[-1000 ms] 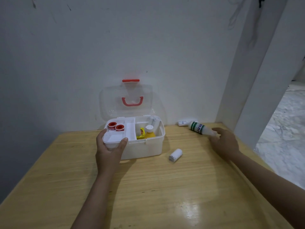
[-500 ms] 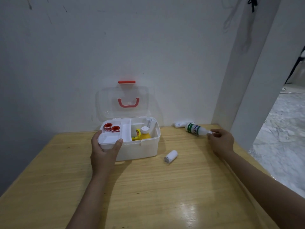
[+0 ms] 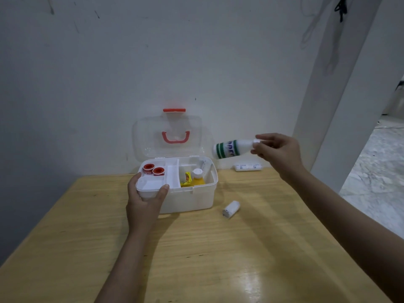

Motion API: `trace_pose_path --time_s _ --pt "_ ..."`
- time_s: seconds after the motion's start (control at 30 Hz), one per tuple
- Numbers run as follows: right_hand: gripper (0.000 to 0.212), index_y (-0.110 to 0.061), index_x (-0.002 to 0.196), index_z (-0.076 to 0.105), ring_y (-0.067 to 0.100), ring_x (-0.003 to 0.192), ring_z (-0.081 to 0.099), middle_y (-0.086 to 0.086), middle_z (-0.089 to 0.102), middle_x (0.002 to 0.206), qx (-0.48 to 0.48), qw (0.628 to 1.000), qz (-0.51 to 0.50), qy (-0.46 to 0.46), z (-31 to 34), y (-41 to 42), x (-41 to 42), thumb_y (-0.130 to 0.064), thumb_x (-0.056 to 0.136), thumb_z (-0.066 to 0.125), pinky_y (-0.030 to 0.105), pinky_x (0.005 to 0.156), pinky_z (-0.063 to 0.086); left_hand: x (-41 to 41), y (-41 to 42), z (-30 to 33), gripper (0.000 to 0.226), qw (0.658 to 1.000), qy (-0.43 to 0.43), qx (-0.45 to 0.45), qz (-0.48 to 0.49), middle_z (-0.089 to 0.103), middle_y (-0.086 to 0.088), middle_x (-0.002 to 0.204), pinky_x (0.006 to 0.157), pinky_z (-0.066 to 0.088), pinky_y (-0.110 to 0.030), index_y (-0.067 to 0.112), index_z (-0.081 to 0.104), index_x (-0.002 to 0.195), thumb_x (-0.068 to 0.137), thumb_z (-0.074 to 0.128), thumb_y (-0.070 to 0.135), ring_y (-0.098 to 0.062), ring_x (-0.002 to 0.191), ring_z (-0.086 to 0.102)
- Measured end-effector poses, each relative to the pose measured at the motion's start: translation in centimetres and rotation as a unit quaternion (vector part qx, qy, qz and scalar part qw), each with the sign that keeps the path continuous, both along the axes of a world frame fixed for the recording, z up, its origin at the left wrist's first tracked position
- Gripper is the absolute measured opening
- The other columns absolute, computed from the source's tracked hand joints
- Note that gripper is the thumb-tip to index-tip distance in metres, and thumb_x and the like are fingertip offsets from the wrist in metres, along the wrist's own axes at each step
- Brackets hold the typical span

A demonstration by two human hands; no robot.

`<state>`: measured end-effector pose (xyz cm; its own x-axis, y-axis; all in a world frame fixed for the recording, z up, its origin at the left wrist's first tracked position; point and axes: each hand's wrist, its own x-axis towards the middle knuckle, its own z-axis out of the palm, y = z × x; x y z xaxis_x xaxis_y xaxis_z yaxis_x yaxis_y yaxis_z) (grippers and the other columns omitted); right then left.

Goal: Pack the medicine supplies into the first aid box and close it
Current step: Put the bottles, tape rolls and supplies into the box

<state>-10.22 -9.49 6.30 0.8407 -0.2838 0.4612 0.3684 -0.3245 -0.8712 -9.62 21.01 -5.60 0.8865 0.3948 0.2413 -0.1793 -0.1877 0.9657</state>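
The white first aid box [image 3: 196, 200] stands open on the wooden table, its clear lid [image 3: 150, 141] with red handle leaning back against the wall. Inside are two red tape rolls [image 3: 154, 169], a yellow bottle [image 3: 197, 179] and a yellow packet. My left hand [image 3: 145, 202] grips the box's front left corner. My right hand [image 3: 277, 150] holds a white bottle with green stripes [image 3: 231, 149] by its cap, sideways in the air just right of the box. A white bandage roll [image 3: 230, 209] lies on the table right of the box. A white tube [image 3: 247, 167] lies by the wall.
The wooden table [image 3: 218, 259] butts against a white wall. A white pillar [image 3: 349, 106] rises at the table's right back corner, with marble floor [image 3: 380, 171] beyond the right edge.
My right hand has lifted the green-striped bottle off the table and carried it up and left toward the box. My left hand has stayed on the box corner.
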Motion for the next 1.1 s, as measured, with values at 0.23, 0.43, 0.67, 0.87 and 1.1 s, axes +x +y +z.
trace_pose_path --time_s 0.23,0.43,0.67,0.87,1.1 --pt "0.023 -0.014 0.097 0.073 0.017 0.069 0.07 0.011 0.074 0.087 -0.215 0.976 0.013 0.025 0.9 4.6 2.1 -0.012 0.074 0.073 0.026 0.066 0.058 -0.2 0.1 0.3 0.073 1.0 -0.004 -0.006 -0.003 0.045 0.009 0.12 0.079 0.052 -0.034 0.037 0.037 0.133 0.072 0.077 0.035 -0.019 0.107 0.05" --pt "0.019 -0.011 0.096 0.073 0.008 0.069 0.061 0.005 0.074 0.094 -0.313 0.949 0.024 0.027 -0.2 7.7 3.8 -0.014 0.078 0.07 0.013 0.062 0.045 -0.2 0.2 0.4 0.075 1.0 0.002 -0.001 -0.006 0.046 0.007 0.122 0.078 0.053 -0.035 0.039 0.035 0.133 0.071 0.078 0.037 -0.019 0.106 0.051" --pt "0.018 -0.01 0.097 0.073 0.012 0.072 0.062 0.009 0.073 0.096 -0.369 0.926 0.054 0.063 -2.2 9.1 4.5 -0.013 0.08 0.07 0.026 0.072 0.054 -0.2 0.4 0.4 0.076 1.0 -0.001 -0.005 -0.004 0.048 0.001 0.132 0.074 0.052 -0.031 0.037 0.035 0.134 0.071 0.078 0.036 -0.018 0.106 0.051" --pt "0.029 -0.013 0.109 0.068 0.013 0.08 0.064 0.005 0.067 0.107 -0.316 0.947 0.044 0.045 -3.1 8.4 3.4 -0.018 0.081 0.069 0.021 0.071 0.047 -0.1 0.4 0.5 0.075 1.0 0.004 0.002 0.004 0.047 -0.001 0.135 0.078 0.053 -0.035 0.04 0.035 0.133 0.071 0.077 0.038 -0.021 0.11 0.051" --pt "0.021 -0.021 0.1 0.063 0.008 0.088 0.061 -0.004 0.065 0.101 -0.285 0.95 0.065 0.113 -8.5 4.0 -0.7 -0.015 0.08 0.068 0.008 0.067 0.042 0.0 0.6 0.4 0.073 1.0 0.0 0.003 0.006 0.048 0.002 0.131 0.084 0.053 -0.039 0.039 0.036 0.132 0.071 0.077 0.038 -0.021 0.112 0.051"
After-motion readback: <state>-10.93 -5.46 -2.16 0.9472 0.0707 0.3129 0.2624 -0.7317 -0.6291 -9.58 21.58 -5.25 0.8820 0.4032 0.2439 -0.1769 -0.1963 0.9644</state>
